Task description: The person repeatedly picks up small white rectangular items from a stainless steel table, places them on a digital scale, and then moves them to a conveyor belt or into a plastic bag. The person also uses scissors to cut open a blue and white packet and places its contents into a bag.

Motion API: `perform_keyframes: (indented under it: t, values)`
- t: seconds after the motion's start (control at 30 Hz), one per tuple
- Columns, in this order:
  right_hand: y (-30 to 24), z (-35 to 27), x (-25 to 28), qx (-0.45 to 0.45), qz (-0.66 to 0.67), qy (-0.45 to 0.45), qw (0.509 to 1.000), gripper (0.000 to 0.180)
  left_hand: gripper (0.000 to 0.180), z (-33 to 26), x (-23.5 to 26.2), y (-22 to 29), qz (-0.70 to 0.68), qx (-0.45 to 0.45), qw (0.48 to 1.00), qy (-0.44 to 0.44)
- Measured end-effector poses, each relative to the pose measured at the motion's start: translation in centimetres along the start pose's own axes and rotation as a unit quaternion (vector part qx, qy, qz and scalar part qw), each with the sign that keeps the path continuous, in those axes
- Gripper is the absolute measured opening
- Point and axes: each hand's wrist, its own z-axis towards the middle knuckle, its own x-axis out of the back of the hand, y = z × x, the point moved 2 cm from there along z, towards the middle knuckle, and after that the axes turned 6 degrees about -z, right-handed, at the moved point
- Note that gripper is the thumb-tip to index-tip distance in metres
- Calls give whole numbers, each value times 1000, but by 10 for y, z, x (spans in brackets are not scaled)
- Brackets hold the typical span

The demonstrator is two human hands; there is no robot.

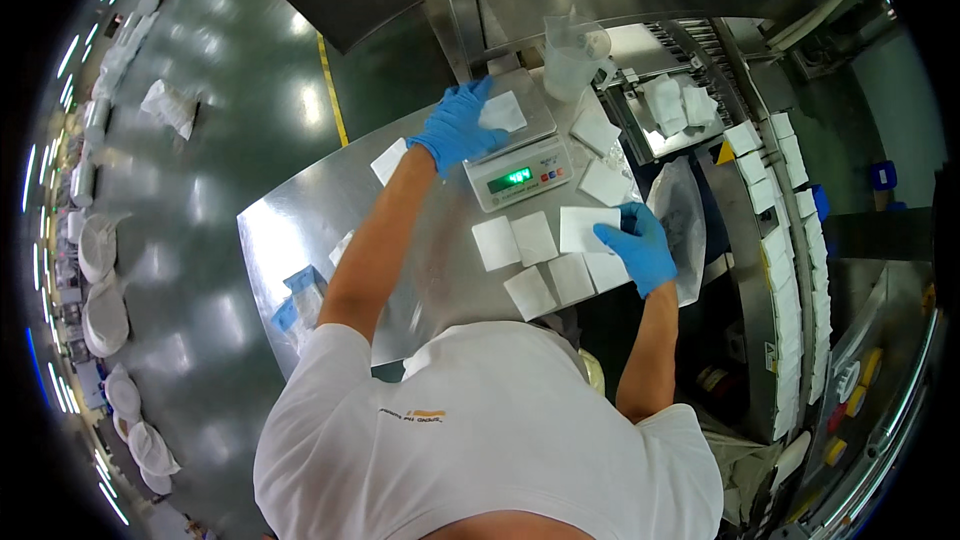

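Right of the frame's centre, a white square packet (582, 230) is pinched by the right hand (642, 250), its grip closed thumb against fingers at the packet's right edge, near more white packets (572, 278) on the steel tabletop (440, 260). In the upper middle, the left hand (456, 128) spreads its grip, thumb apart from fingers, beside another packet (504, 112) on the scale (525, 160); I cannot tell whether it grasps that one.
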Motion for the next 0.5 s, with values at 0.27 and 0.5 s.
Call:
perform_keyframes:
  t: [0.27,0.5]
  values:
    - [27,-41,-8,-16,109,-41,993,32,95,-13,45,-17,-5,55,998,21]
    - [57,-73,9,-65,187,-23,980,32,96,16,31,-17,8,48,999,-15]
